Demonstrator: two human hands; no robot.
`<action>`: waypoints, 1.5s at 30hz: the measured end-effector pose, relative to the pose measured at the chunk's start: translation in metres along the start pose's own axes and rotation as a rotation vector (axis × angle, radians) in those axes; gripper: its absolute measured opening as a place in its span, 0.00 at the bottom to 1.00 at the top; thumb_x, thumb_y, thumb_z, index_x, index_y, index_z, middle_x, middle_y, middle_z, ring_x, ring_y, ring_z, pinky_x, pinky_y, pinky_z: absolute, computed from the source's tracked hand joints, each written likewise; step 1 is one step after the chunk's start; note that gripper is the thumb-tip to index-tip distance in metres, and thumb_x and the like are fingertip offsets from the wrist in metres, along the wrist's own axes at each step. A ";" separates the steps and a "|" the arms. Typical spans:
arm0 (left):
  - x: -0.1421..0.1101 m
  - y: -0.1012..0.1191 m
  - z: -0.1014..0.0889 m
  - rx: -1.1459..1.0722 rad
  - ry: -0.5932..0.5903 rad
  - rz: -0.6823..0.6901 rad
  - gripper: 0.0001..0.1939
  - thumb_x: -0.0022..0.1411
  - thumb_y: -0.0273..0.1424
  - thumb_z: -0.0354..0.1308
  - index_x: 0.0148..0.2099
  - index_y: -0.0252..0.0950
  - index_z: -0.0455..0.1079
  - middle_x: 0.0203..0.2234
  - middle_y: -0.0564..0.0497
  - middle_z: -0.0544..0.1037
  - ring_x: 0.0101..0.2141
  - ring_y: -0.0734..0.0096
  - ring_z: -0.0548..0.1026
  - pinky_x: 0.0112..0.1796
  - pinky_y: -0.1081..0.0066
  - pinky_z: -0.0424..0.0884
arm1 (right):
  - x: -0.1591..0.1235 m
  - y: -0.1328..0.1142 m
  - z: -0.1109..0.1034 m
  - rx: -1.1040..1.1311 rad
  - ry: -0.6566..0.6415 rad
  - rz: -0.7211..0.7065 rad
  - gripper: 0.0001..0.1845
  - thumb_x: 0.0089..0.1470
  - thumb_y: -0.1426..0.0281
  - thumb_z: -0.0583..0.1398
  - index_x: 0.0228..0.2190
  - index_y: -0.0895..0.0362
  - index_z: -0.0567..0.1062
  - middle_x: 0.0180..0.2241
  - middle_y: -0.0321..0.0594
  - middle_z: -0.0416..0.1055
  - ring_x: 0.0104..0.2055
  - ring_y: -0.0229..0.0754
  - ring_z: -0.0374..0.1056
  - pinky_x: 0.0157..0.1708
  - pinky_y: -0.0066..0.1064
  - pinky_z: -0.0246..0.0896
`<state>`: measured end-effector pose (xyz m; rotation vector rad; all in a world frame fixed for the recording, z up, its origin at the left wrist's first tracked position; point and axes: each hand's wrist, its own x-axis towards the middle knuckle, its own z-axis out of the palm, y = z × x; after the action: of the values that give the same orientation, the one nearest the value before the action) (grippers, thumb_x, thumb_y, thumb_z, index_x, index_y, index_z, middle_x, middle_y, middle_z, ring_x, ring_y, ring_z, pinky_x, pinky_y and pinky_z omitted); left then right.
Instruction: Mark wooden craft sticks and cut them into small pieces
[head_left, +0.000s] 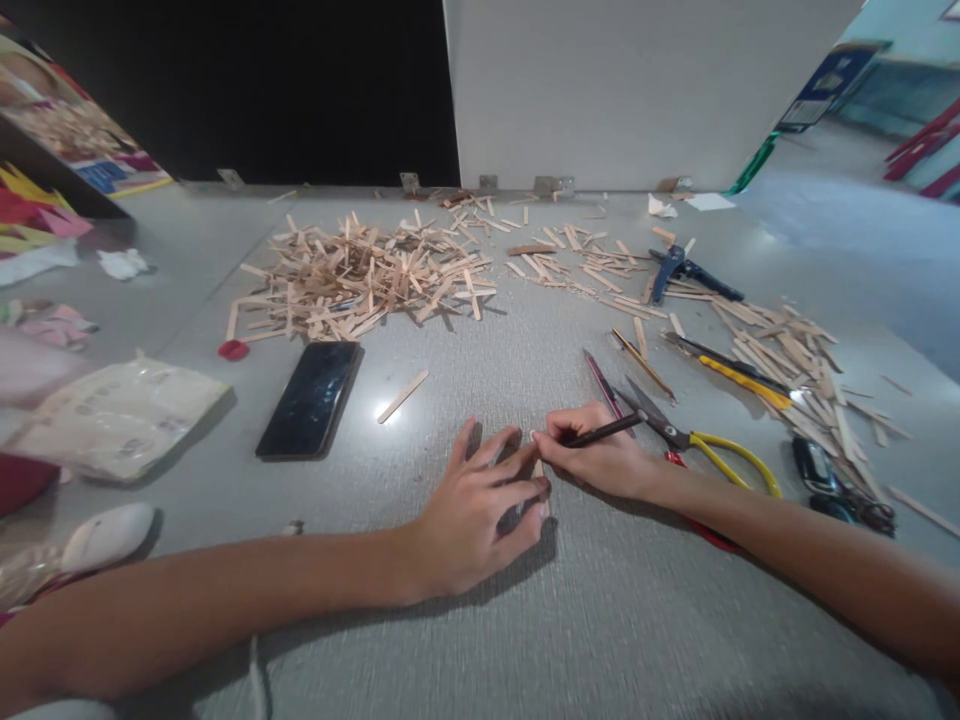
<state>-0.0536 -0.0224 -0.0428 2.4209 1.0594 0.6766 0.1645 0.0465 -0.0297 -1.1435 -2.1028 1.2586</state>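
Observation:
My left hand (pixel 480 510) lies on the grey table with its fingers pressing down on a small wooden stick (pixel 538 467), most of which is hidden under the fingers. My right hand (pixel 600 455) is closed round a dark pen (pixel 600 432), and the pen's tip meets the stick just beside my left fingertips. Another loose wooden stick (pixel 403 396) lies a little way beyond my left hand.
A black phone (pixel 310 398) lies left of centre. A large heap of wooden sticks (pixel 360 275) sits behind it, more sticks (pixel 787 350) spread right. Scissors with yellow handles (pixel 697 440), blue pliers (pixel 686 270), a pink pen (pixel 600 383), a white mouse (pixel 107 535) and a plastic packet (pixel 120 415) lie around.

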 end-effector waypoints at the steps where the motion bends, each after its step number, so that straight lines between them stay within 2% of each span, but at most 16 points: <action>1: 0.000 0.000 0.000 -0.002 0.002 -0.001 0.14 0.77 0.34 0.53 0.49 0.43 0.82 0.56 0.49 0.83 0.64 0.50 0.73 0.71 0.35 0.47 | 0.000 0.000 0.000 -0.002 -0.001 -0.002 0.24 0.64 0.61 0.59 0.19 0.52 0.61 0.15 0.29 0.58 0.19 0.33 0.52 0.20 0.29 0.43; 9: 0.000 0.000 -0.002 0.070 -0.002 0.040 0.14 0.78 0.33 0.53 0.51 0.43 0.81 0.56 0.48 0.83 0.63 0.49 0.74 0.70 0.36 0.52 | 0.001 -0.003 0.000 -0.001 -0.004 -0.016 0.22 0.62 0.64 0.57 0.18 0.52 0.61 0.14 0.29 0.58 0.18 0.32 0.51 0.19 0.27 0.43; 14: 0.001 -0.002 -0.003 0.156 -0.005 0.117 0.14 0.77 0.30 0.53 0.52 0.42 0.81 0.58 0.44 0.81 0.65 0.49 0.71 0.70 0.39 0.56 | 0.001 -0.001 0.000 0.008 0.021 -0.033 0.24 0.64 0.61 0.58 0.18 0.52 0.60 0.14 0.29 0.58 0.18 0.33 0.52 0.19 0.27 0.44; 19: -0.001 -0.007 0.003 0.148 0.007 0.110 0.17 0.78 0.28 0.51 0.58 0.42 0.80 0.60 0.44 0.81 0.66 0.51 0.71 0.70 0.41 0.57 | -0.002 0.000 -0.001 0.030 0.029 0.000 0.24 0.65 0.58 0.59 0.20 0.52 0.62 0.14 0.30 0.62 0.17 0.33 0.55 0.17 0.26 0.46; 27: 0.003 -0.007 0.000 0.104 -0.003 0.110 0.18 0.79 0.29 0.48 0.53 0.41 0.82 0.59 0.44 0.81 0.66 0.50 0.72 0.68 0.40 0.62 | -0.003 0.001 0.001 0.114 0.001 0.057 0.24 0.66 0.57 0.60 0.21 0.53 0.64 0.14 0.30 0.64 0.15 0.31 0.58 0.16 0.24 0.49; 45: 0.001 -0.009 0.005 0.106 0.040 0.121 0.17 0.79 0.29 0.49 0.52 0.40 0.82 0.59 0.45 0.81 0.66 0.51 0.72 0.69 0.43 0.59 | -0.002 0.001 0.002 0.124 0.015 0.059 0.27 0.66 0.55 0.63 0.19 0.53 0.65 0.13 0.29 0.63 0.13 0.31 0.58 0.14 0.23 0.48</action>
<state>-0.0556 -0.0171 -0.0510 2.5900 0.9933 0.7282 0.1647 0.0441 -0.0311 -1.1637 -1.9635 1.3829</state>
